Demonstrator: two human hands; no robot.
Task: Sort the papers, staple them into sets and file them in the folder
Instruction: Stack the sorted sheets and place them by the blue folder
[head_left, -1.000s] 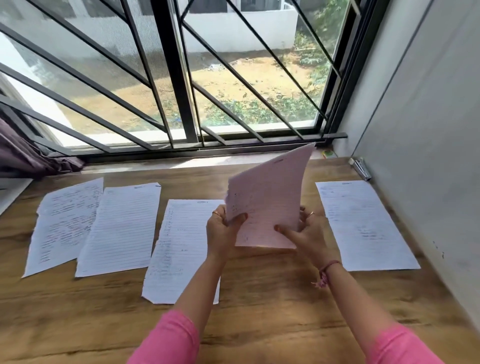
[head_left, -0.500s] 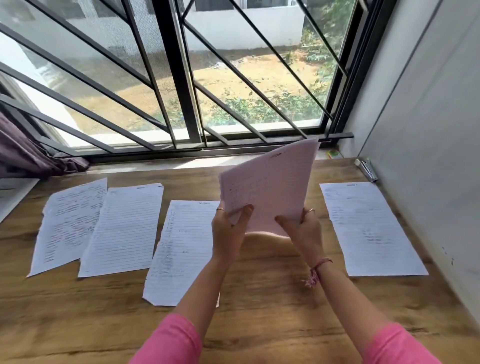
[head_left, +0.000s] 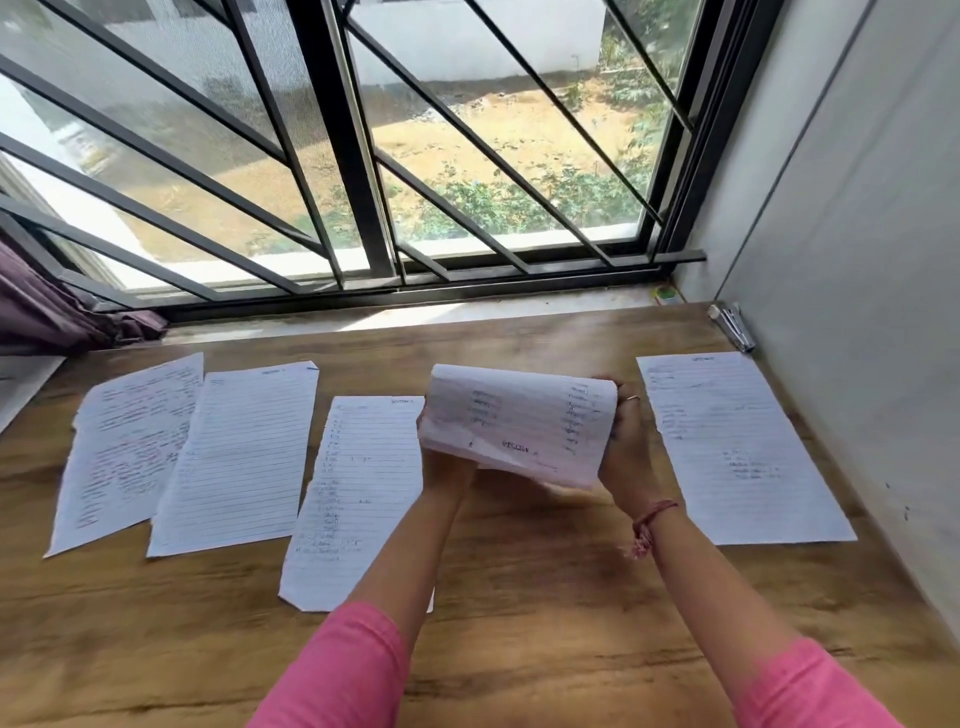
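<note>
A small stack of lined, handwritten papers (head_left: 519, 423) is held above the wooden table (head_left: 519, 597), its top bent over toward me so the writing shows upside down. My left hand (head_left: 441, 467) grips its lower left edge from beneath, mostly hidden by the sheets. My right hand (head_left: 626, 447) holds the right edge. Several single sheets lie flat in a row: far left (head_left: 127, 447), second (head_left: 239, 457), third (head_left: 353, 493), and one at the right (head_left: 732, 447). A silver stapler (head_left: 732, 327) lies in the far right corner. No folder is in view.
A barred window (head_left: 337, 156) runs along the table's far side, with a stone sill (head_left: 467, 312). A grey wall (head_left: 857, 260) closes the right side. A purple curtain (head_left: 47, 306) bunches at the far left. A small green object (head_left: 667, 296) sits on the sill.
The held papers stood upright before; now their top has folded forward and down toward me. Both hands stay on the lower edges, slightly higher over the table.
</note>
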